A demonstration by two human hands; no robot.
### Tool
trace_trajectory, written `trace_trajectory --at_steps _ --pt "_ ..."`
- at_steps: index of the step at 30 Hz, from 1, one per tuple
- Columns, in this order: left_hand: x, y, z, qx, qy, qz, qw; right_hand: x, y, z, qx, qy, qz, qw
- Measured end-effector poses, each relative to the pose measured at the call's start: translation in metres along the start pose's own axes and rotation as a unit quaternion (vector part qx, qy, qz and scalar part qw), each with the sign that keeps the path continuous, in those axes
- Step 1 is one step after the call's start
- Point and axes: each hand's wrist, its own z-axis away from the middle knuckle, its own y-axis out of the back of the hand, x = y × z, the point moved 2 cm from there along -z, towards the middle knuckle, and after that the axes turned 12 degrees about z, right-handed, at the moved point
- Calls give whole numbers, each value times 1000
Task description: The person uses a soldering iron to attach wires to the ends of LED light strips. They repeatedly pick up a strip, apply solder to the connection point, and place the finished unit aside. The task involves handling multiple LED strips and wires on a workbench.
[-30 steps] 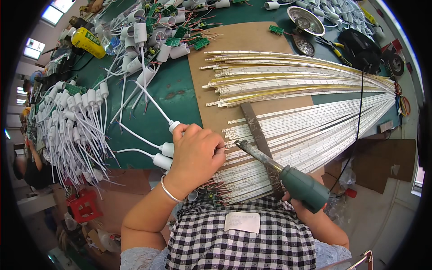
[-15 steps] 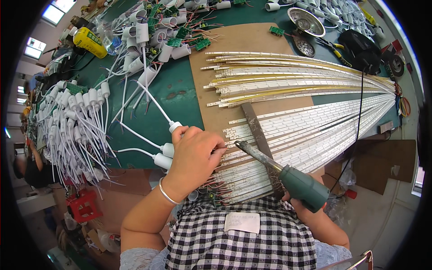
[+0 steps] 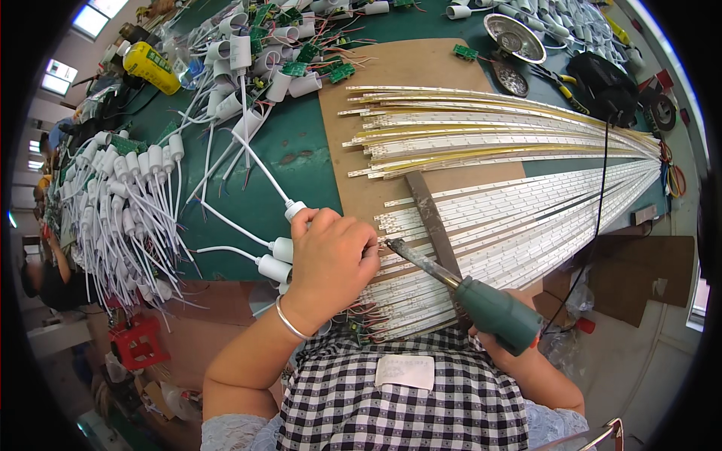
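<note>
My right hand (image 3: 505, 349) is wrapped round the green handle of a soldering iron (image 3: 498, 316). Its dark metal tip rests at the ends of the lower fan of thin white LED strips (image 3: 496, 233), just right of my left fingertips. My left hand (image 3: 331, 259) is closed in a pinch by those strip ends; what is between the fingers is hidden. White cylindrical lamp caps (image 3: 272, 268) with white cables lie against the left side of this hand, partly covered by it. A dark flat bar (image 3: 434, 229) lies across the strips.
A second bundle of strips (image 3: 481, 128) lies beyond on a brown board (image 3: 406, 64). Heaped caps with cables (image 3: 124, 195) cover the left of the green table. At the far right are a metal bowl (image 3: 514, 37), pliers (image 3: 560, 86) and black tape (image 3: 662, 111). A black cord (image 3: 604, 180) hangs over the strips.
The soldering iron has shifted slightly left and down, its tip closer to my left fingers. My left hand has moved a little right, with its fingers closer together.
</note>
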Motion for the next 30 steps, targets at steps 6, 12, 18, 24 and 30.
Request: trace_trajectory --at_steps 6,12,18,24,30 --pt "0 1 0 -8 0 -2 1000 -2 -2 -1 12 -14 -10 1000" --pt "0 1 -1 -13 -4 2 1000 -17 7 -12 11 108 127 986" --pt "0 1 -2 -15 -7 -8 1000 -17 8 -12 15 111 130 985" --pt "2 1 -3 -20 -2 -12 1000 4 16 -1 3 7 -76 997" --pt "2 2 -3 -29 1 -24 999 5 18 4 3 58 75 995"
